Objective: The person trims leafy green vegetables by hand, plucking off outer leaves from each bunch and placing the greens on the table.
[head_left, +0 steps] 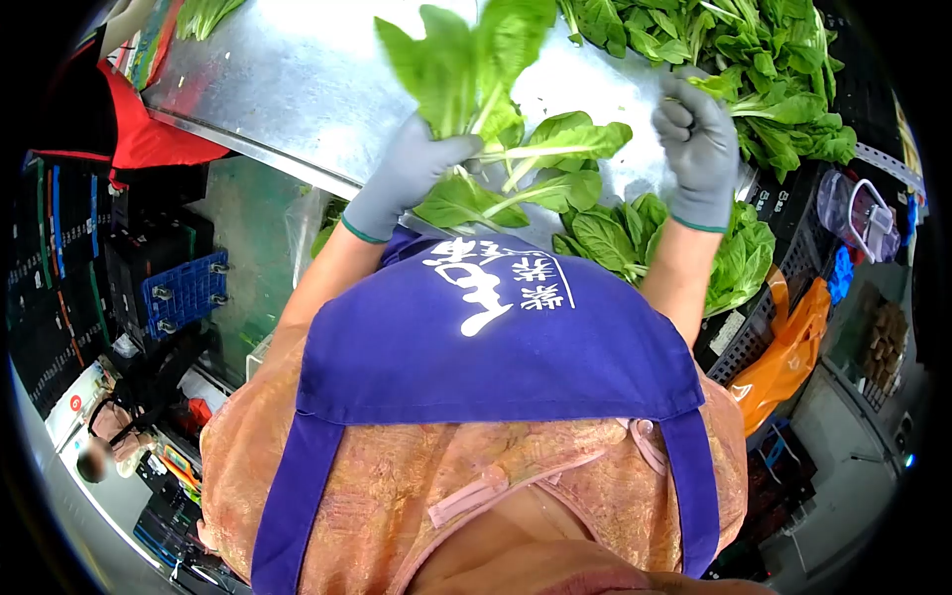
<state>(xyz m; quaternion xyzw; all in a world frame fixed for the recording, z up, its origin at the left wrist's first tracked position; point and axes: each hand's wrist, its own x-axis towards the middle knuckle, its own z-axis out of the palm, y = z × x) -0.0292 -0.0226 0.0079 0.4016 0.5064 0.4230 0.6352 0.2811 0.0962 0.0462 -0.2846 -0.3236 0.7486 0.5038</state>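
One bunch of leafy greens (451, 89) stands upright in the gloved left hand (415, 164), fingers closed around its stems, over the metal table (288, 59). Beside the heap of greens (759, 50), the gloved right hand (699, 149) has its fingers curled; I cannot tell whether they grip a leaf. White Chinese writing (545, 286), 紫 legible, marks the purple apron (496, 367).

Smooth leaves (446, 94), shiny metal tabletop (273, 84)

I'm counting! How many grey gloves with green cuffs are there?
2: on the left hand, holding leafy green vegetables, and right hand, beside piled green leaves. Others may be hidden.
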